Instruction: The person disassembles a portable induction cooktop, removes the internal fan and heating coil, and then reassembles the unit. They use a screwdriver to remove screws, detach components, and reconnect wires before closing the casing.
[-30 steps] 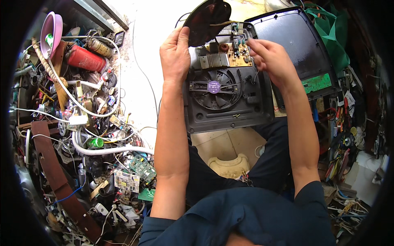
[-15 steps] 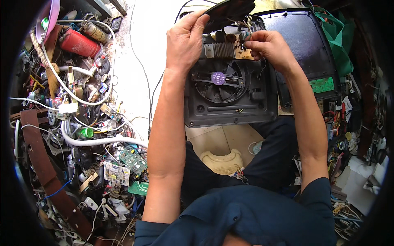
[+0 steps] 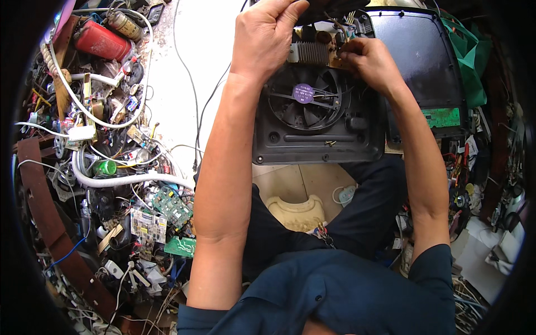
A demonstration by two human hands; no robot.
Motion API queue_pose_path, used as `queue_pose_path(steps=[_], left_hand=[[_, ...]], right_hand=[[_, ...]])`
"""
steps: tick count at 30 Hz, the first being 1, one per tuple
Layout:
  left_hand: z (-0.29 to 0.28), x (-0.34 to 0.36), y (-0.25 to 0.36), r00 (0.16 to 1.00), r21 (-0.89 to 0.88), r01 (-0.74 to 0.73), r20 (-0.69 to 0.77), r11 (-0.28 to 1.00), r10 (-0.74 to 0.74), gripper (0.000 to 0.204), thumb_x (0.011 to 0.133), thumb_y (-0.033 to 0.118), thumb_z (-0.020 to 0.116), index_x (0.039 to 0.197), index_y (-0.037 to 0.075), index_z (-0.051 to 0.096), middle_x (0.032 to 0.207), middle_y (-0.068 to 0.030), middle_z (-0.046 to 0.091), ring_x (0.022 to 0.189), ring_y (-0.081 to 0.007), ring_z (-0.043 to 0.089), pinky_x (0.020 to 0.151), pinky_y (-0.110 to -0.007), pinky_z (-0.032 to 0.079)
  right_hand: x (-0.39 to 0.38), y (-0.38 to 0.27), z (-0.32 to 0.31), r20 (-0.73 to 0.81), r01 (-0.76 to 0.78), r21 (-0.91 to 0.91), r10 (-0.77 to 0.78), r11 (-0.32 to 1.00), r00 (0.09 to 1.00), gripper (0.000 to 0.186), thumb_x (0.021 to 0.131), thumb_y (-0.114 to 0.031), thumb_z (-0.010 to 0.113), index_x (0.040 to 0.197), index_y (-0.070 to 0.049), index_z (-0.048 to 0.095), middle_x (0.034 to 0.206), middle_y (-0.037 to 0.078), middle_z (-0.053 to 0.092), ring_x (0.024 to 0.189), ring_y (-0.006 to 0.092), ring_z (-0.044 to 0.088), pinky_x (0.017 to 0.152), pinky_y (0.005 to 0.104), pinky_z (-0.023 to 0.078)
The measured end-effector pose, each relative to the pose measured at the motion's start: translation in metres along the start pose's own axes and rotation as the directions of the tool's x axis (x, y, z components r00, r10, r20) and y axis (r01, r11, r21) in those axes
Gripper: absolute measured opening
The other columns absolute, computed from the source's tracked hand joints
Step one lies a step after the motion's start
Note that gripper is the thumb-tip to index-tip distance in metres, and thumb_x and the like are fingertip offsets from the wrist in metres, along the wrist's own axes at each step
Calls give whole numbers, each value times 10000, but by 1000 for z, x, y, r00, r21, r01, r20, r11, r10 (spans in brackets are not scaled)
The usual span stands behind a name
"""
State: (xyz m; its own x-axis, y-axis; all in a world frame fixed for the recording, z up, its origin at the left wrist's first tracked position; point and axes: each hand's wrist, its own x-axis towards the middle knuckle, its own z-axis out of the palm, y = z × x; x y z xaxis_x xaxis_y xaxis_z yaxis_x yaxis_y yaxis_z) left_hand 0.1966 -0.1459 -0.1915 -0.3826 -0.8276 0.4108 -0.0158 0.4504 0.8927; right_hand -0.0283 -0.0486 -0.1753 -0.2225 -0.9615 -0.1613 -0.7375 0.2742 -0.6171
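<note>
An opened induction cooker base [image 3: 318,152] rests near my thighs, with its black fan [image 3: 293,114] bearing a purple label in the middle. Behind the fan sit a finned heat sink [image 3: 311,54] and a tan circuit board [image 3: 336,60]. My left hand [image 3: 267,36] grips the edge of the dark round coil [image 3: 329,8], raised above the board and partly cut off by the top edge. My right hand [image 3: 373,62] is closed in a pinch at the board's right end, beside a thin lead [image 3: 336,23]. What its fingertips hold is hidden.
The cooker's glossy black cover [image 3: 407,61] lies at the right, with a green board [image 3: 441,117] on it. Small screws [image 3: 330,143] lie on the base. Scrap circuit boards [image 3: 170,206], cables and a red cylinder [image 3: 103,40] crowd the left. A green bag [image 3: 472,67] hangs far right.
The view has shifted, so the base sits slightly higher and further right. My left hand and the coil are nearer the top edge. My right hand stays pinched at the board.
</note>
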Motion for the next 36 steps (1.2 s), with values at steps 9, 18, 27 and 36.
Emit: queue_pose_path(steps=[9, 18, 27, 36], left_hand=[[-2, 0, 16, 959, -265, 274, 155, 925, -239, 388, 1097, 291, 509, 1348, 38, 660, 1246, -161, 725, 1179, -250, 660, 1029, -359, 496], [2, 0, 13, 952, -395, 303, 171, 867, -255, 365, 1098, 268, 523, 1322, 27, 680, 1187, -92, 739, 1100, -169, 657, 974, -319, 515], [2, 1, 14, 951, -352, 309, 135, 884, -278, 366, 1094, 269, 531, 1316, 23, 685, 1183, -95, 741, 1108, -173, 660, 977, -320, 517], [-1, 1, 13, 965, -214, 261, 98, 941, -245, 408, 1096, 308, 501, 1334, 23, 671, 1203, -137, 741, 1136, -215, 662, 1014, -355, 500]], right_hand=[[-2, 0, 4, -54, 15, -78, -19, 997, 998, 210, 951, -95, 695, 1090, 56, 739, 855, 90, 742, 690, 121, 640, 631, 296, 524], [1, 2, 9, -111, 51, -194, -73, 980, 991, 215, 922, -113, 717, 1065, 44, 751, 925, 158, 778, 815, 191, 735, 778, 333, 574], [-3, -5, 10, -152, 75, -219, -110, 973, 982, 205, 901, -94, 718, 1061, 26, 762, 947, 187, 775, 862, 246, 761, 830, 364, 579], [-4, 4, 10, -123, 155, -317, -203, 936, 971, 216, 900, -51, 703, 1093, 28, 757, 986, 170, 782, 897, 273, 768, 858, 359, 587]])
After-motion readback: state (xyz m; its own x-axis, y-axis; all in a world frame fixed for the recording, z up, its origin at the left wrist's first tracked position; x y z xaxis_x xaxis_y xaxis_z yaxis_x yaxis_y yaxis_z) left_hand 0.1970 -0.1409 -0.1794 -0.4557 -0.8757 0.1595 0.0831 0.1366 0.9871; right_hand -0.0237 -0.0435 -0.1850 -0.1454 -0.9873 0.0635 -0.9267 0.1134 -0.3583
